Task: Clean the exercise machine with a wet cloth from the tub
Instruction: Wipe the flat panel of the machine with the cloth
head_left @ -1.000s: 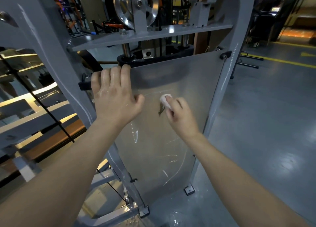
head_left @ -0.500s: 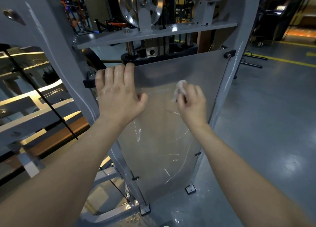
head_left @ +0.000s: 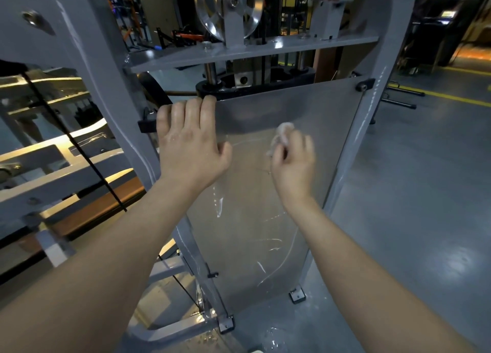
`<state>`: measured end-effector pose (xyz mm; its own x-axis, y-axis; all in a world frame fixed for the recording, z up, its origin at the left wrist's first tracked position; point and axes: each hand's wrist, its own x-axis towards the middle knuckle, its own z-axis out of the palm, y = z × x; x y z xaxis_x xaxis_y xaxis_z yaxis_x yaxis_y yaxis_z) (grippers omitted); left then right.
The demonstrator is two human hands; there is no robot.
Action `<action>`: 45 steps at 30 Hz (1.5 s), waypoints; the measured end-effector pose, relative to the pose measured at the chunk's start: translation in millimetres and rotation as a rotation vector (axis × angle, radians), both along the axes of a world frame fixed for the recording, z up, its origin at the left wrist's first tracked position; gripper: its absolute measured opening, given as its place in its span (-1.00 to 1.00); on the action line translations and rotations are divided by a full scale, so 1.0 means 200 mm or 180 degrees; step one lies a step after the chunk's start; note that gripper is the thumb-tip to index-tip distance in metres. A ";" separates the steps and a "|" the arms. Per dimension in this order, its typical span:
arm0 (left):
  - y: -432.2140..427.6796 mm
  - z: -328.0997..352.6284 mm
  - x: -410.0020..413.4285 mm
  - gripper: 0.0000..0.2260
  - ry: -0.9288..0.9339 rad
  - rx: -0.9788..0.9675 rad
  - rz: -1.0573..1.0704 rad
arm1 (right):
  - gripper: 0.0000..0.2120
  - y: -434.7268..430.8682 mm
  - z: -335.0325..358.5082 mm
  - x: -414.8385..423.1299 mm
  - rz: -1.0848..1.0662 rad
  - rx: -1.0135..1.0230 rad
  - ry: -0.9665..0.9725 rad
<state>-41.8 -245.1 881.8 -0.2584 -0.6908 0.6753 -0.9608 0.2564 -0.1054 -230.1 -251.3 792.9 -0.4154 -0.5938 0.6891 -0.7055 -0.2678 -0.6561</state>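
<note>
Water (head_left: 273, 340) is spilled on the floor (head_left: 403, 219) by the exercise machine (head_left: 106, 87), and wet streaks are left across the lower panel (head_left: 247, 246). Higher, the panel is braced by the left hand (head_left: 190, 146), laid flat with fingers together; the white cloth (head_left: 283, 132) is pinched in the right hand (head_left: 292, 164) against it. The top band (head_left: 292, 105) and pulley wheel (head_left: 228, 7) beyond seem unwiped.

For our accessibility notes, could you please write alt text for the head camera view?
A person's right hand presses a small white cloth against the translucent panel of a grey exercise machine, while the left hand rests on the panel's upper left corner. Wet streaks mark the panel.
</note>
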 end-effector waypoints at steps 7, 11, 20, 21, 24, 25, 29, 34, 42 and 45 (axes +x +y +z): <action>0.00 0.05 0.08 -0.33 -0.0328 0.0015 -0.0274 | -0.82 0.03 0.06 -0.09 0.0393 0.0198 0.1003; 0.00 0.08 0.17 -0.37 -0.0514 0.0020 -0.0402 | -0.89 0.05 0.06 0.02 0.0193 0.0054 0.0499; -0.03 0.00 0.21 -0.33 -0.0150 -0.0333 -0.0538 | -0.77 0.04 0.04 0.02 0.0200 -0.0044 0.0656; -0.04 0.00 0.20 -0.33 -0.0115 -0.0373 -0.0540 | -0.77 0.05 0.03 0.06 0.0123 -0.0008 0.0450; -0.05 -0.02 0.21 -0.32 -0.0105 -0.0425 -0.0575 | -0.71 0.07 -0.08 0.16 0.0526 0.0173 0.1082; -0.05 -0.02 0.21 -0.31 -0.0112 -0.0426 -0.0597 | -0.67 0.07 -0.10 0.13 0.0602 0.0209 0.1368; -0.06 -0.02 0.22 -0.31 -0.0084 -0.0499 -0.0636 | -0.86 0.04 0.01 -0.03 -0.0175 0.0022 0.0297; -0.07 -0.03 0.21 -0.32 -0.0074 -0.0547 -0.0592 | -0.98 0.05 -0.02 0.13 0.0327 0.0228 0.0688; -0.10 -0.04 0.21 -0.32 -0.0103 -0.0728 -0.0567 | -0.93 0.03 0.06 0.19 0.0203 -0.0358 0.0466; -0.11 -0.05 0.21 -0.32 -0.0115 -0.0801 -0.0589 | -0.76 0.02 -0.09 0.22 0.0255 -0.0247 0.1157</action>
<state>0.7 -266.8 872.8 -0.3910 -0.4422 0.8072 -0.8947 0.3882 -0.2208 -186.4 -248.0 774.7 -0.0898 -0.5547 0.8272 -0.8634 -0.3707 -0.3423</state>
